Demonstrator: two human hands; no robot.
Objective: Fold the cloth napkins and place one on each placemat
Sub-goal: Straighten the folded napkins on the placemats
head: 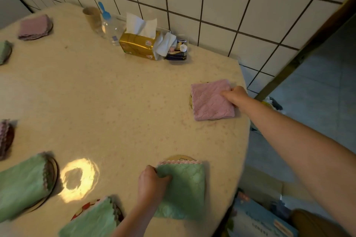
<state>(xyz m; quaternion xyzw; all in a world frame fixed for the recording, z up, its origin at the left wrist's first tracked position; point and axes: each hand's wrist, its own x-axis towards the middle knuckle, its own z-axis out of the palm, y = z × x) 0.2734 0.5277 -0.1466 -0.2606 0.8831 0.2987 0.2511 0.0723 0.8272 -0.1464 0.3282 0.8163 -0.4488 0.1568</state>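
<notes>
A folded pink napkin point(211, 100) lies on a round placemat point(190, 100) near the table's right edge; my right hand point(234, 95) pinches its right side. A folded green napkin point(185, 188) covers most of another round placemat point(179, 158) at the front, and my left hand point(152, 184) grips its left edge. Other folded napkins rest on placemats: green ones at the front left point(21, 184) and the bottom point(92, 219), a pink one at the far left corner point(34, 27), and two more cut off at the left edge.
By the tiled wall stand a gold tissue pack point(137, 43), a clear bottle point(110, 27), a cardboard tube point(92, 17) and a small box of odds and ends point(177, 50). The table's rounded edge point(245, 140) drops to the floor on the right, with boxes below.
</notes>
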